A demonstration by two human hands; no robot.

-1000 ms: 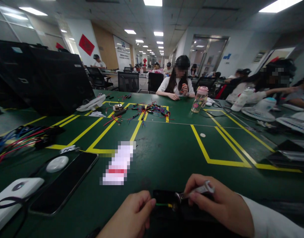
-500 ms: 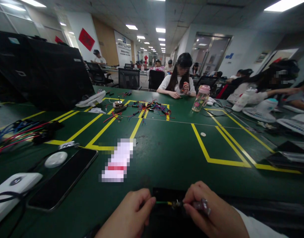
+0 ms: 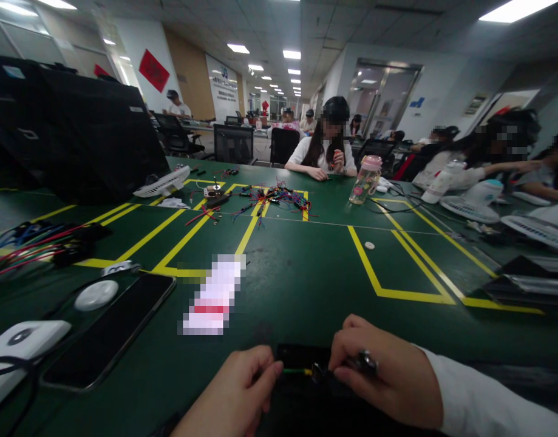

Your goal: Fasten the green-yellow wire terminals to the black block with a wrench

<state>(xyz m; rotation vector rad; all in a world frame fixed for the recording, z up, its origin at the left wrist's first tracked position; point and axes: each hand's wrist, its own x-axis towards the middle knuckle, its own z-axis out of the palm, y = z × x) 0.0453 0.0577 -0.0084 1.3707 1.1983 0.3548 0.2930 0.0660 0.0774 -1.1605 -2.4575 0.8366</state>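
Note:
My left hand is closed, thumb and forefinger pinching the end of a thin green and yellow wire. That wire runs to the right toward a small dark piece at my right fingertips, which is too dim to name. Closed beside it, my right hand grips a small tool with a shiny metal end sticking out past the knuckles. Most of that tool is hidden by the fingers. Both hands are above a black surface at the near table edge.
A phone and a white device with a black cable lie at left. Coloured wires are bundled behind them. Farther off are a wire tangle, a drink bottle and a co-worker seated opposite.
My right hand has shifted slightly up and left and turned, and more of its white sleeve shows. My left hand still pinches the wire. The whole view has moved a little.

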